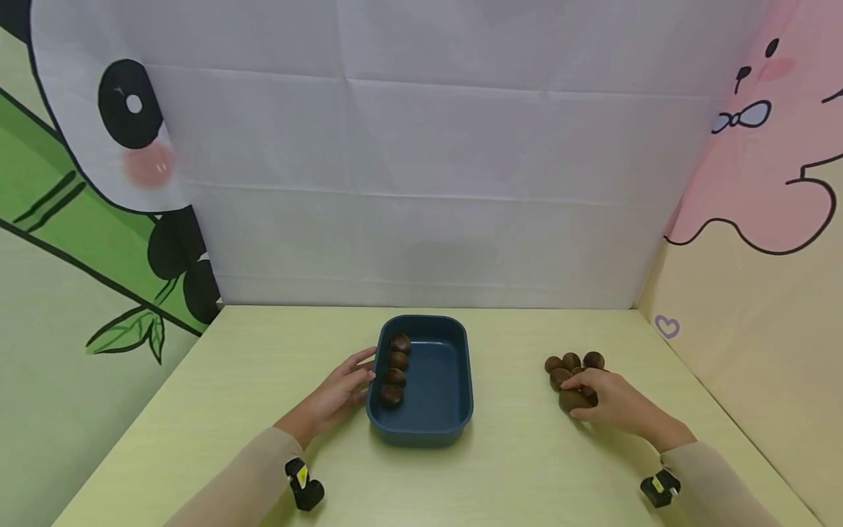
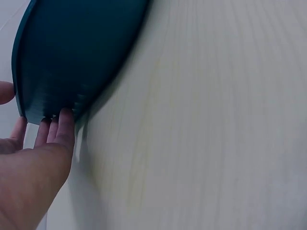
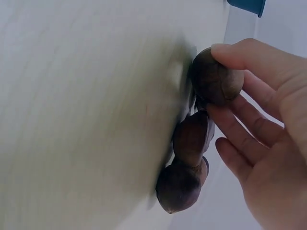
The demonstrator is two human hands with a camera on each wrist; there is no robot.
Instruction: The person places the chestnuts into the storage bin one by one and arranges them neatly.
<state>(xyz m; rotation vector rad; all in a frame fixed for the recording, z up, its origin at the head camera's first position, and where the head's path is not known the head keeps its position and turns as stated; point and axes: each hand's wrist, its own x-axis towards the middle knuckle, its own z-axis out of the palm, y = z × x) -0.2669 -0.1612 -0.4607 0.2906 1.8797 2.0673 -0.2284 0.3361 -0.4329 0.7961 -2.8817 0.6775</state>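
Observation:
A dark blue rectangular tray (image 1: 421, 438) holds several brown chestnuts (image 1: 395, 377) in a row along its left side. My left hand (image 1: 339, 391) is at the tray's left wall, its fingertips (image 2: 67, 115) against the outside in the left wrist view. On the right, my right hand (image 1: 615, 401) is over a small pile of chestnuts (image 1: 571, 361). Its thumb and fingers pinch one chestnut (image 3: 217, 79) at the pile's near edge. Other chestnuts (image 3: 191, 139) lie beside and below those fingers in the right wrist view.
Both tray and pile are on a pale wood-grain table (image 1: 507, 468). A white sheet (image 1: 435, 146) hangs behind the table's far edge. Printed walls stand at left and right, with the right wall (image 1: 744, 351) close to my right arm.

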